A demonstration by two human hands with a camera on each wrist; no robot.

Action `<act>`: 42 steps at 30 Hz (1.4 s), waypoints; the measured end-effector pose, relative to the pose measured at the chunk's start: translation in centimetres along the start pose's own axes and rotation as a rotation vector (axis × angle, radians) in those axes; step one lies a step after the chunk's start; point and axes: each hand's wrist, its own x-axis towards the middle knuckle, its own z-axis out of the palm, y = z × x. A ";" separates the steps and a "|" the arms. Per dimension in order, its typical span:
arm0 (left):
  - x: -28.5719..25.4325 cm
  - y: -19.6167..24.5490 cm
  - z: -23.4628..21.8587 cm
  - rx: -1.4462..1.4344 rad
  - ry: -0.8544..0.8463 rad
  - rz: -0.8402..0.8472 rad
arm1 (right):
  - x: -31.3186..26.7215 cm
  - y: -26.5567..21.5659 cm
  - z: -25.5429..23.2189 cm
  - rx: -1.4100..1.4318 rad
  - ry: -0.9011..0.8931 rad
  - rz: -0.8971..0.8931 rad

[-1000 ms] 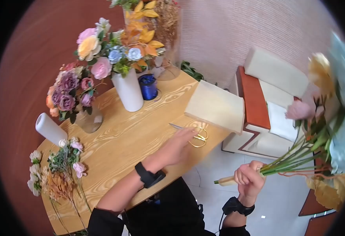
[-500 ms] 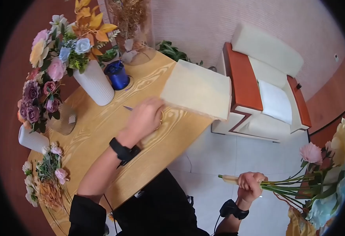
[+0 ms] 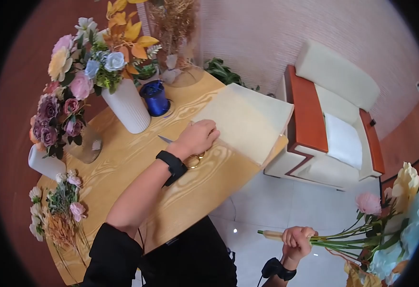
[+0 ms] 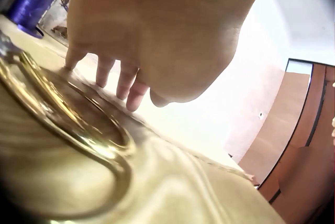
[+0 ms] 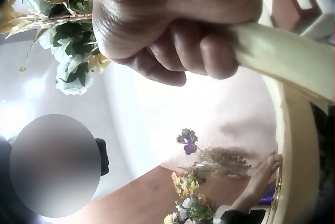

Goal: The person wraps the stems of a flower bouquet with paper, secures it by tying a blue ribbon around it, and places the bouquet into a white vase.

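behind your work stood a pinkish wall (image 3: 262,38) and a cream and red armchair (image 3: 326,103), and before you was the pale wooden table (image 3: 123,158). your left hand (image 3: 197,137) was over the near edge of the cream sheets (image 3: 247,122), palm down, with its fingers a little spread; from the pictures i could not tell if their tips pressed on that edge. just beside this hand, near your wrist, lay the scissors (image 3: 194,164) with gold handles. your right hand (image 3: 298,241) gripped the bouquet (image 3: 393,243), its fingers curled and pressed together around the stems. you held this bouquet off the table, at your right side, with the flowers pointing to the right and the wrapped stem end toward the table. farther back on the wood, the blue spool (image 3: 155,99) stood next to a white vase (image 3: 127,106) of flowers.
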 end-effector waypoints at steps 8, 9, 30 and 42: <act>-1.9 -2.1 -2.5 -0.015 0.045 -0.027 | 0.7 1.8 1.1 0.002 0.010 0.080; -2.1 -2.5 -2.9 -0.072 0.024 -0.027 | 0.7 2.1 1.3 0.004 0.004 0.082; 0.0 6.8 2.1 0.063 -0.388 0.193 | 0.8 1.4 0.0 0.073 0.102 0.174; 0.9 -5.8 -11.7 0.433 0.558 -0.121 | 1.0 4.4 1.8 0.094 -0.068 0.214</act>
